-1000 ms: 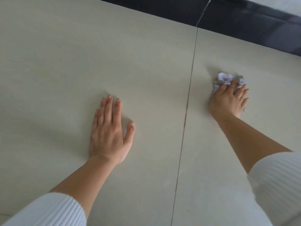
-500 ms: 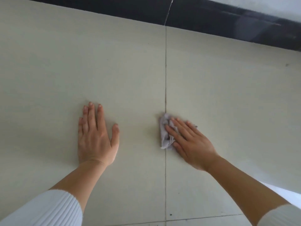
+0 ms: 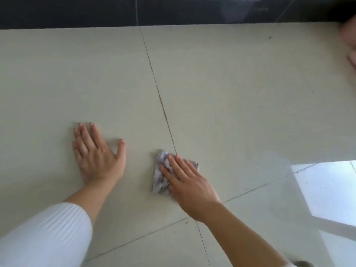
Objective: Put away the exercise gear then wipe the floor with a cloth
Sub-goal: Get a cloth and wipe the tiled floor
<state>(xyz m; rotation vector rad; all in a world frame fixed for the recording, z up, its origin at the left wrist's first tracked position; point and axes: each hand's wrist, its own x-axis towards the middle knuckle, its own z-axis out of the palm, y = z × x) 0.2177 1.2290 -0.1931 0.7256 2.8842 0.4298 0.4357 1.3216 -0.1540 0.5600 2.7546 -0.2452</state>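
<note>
Pressing down with the right hand (image 3: pixel 188 182), fingers straight, nothing curled or pinched. Pinning a crumpled cloth (image 3: pixel 160 174) to the floor (image 3: pixel 231 93), across the grout line (image 3: pixel 159 97). Bracing on the left hand (image 3: pixel 96 155), flat and spread, holding nothing. No exercise gear in view.

Likely trouble: bunched cloth sliding out from under straight fingers on glossy tile, or rolling up and smearing. Also skipping the dark specks (image 3: pixel 270 37) near the black skirting (image 3: pixel 77 12).
</note>
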